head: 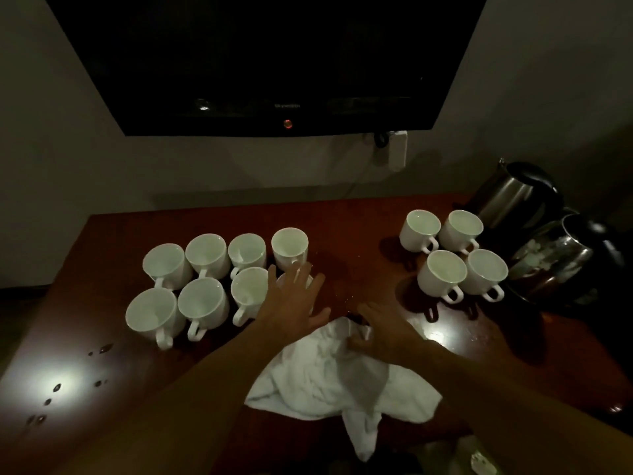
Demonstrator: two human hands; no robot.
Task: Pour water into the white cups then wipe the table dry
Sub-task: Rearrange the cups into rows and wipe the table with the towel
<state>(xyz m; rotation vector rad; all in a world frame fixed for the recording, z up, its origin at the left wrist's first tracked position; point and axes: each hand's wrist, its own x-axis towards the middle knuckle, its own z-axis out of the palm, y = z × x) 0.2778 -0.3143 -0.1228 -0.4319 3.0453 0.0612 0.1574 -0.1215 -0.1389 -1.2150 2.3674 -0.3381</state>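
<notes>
Left hand (294, 299): fingers straight and spread apart, holding nothing. It sits over the near-right cup of the left group of cups (205, 252) and hides most of it. I cannot tell whether it touches the rim.

Right hand (380, 330): just right of the left hand, fingers curled down, gripping the far edge of the white cloth (329, 371). The cloth lies crumpled on the counter (359, 228) at the near centre, between my forearms, with one tail hanging over the near edge.

Left group: two rows of white glazed cups, rounded, handles towards me, packed close. The right group of cups (445, 272), four in a square, stands well apart to the right. A bare strip of counter runs between the groups.

Counter: dark red-brown and glossy. Droplets (56, 387) are scattered near left under a glare spot, with open surface around them.

Far right: a steel kettle (513, 197) and a second kettle (558, 265) stand just beside the right group, close to the counter's right edge. A dark screen (267, 63) hangs on the far wall.
</notes>
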